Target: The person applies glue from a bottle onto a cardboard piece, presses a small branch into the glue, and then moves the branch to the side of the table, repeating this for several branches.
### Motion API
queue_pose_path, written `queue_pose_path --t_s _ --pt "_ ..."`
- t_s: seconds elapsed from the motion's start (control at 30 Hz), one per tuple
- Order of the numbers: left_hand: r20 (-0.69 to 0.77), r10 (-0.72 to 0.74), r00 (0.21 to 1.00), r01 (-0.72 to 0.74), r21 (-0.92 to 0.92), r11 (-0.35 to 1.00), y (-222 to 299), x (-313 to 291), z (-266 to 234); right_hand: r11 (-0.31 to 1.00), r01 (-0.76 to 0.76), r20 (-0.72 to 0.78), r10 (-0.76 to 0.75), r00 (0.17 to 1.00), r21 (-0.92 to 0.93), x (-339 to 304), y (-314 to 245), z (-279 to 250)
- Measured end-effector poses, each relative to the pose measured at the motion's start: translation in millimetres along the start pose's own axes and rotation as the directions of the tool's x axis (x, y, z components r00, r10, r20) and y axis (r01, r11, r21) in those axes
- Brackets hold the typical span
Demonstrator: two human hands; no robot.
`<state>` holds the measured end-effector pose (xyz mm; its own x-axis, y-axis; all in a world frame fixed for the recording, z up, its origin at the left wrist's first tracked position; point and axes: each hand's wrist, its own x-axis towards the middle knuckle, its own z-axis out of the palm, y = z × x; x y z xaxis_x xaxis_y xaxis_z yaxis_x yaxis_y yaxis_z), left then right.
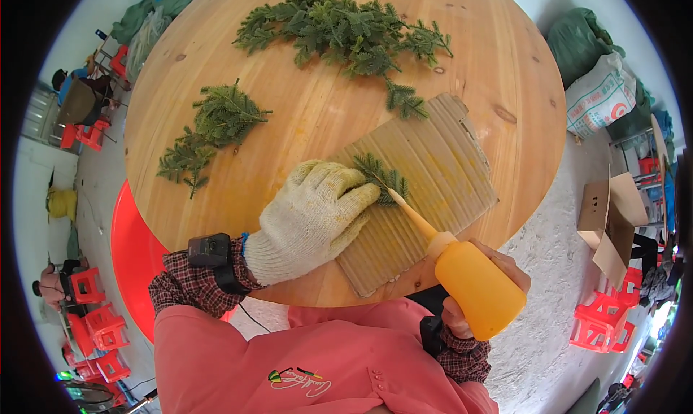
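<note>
My left hand, in a cream knitted glove stained yellow, pinches the base of a small green conifer sprig. This sprig lies on a worn piece of corrugated cardboard with yellow smears. Wrapped around an orange squeeze bottle is my bare right hand. The bottle is tilted, and its long pointed nozzle meets the sprig near the middle; whether anything flows from the tip is too small to see. My left fingertips are close beside the nozzle tip.
A round wooden table carries a large heap of conifer sprigs at the far side and a smaller pile to the left. Beside the table stand a red seat and, rightward, an open cardboard box and red stools. People sit farther left.
</note>
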<state>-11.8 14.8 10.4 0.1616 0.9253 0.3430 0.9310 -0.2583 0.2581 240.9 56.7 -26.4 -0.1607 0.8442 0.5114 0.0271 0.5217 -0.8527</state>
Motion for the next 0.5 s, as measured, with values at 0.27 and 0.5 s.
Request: queue_pose_path --t_s 0.27,0.5 --pt "0.012 -0.005 1.0 0.005 -0.006 1.0 0 1 0 0.96 -0.002 -0.017 -0.003 1.0 -0.279 -4 -6 -13" --pt "0.013 0.003 1.0 -0.003 0.006 1.0 0 1 -1 0.969 0.069 0.029 -0.064 0.998 -0.238 -7 -5 -26"
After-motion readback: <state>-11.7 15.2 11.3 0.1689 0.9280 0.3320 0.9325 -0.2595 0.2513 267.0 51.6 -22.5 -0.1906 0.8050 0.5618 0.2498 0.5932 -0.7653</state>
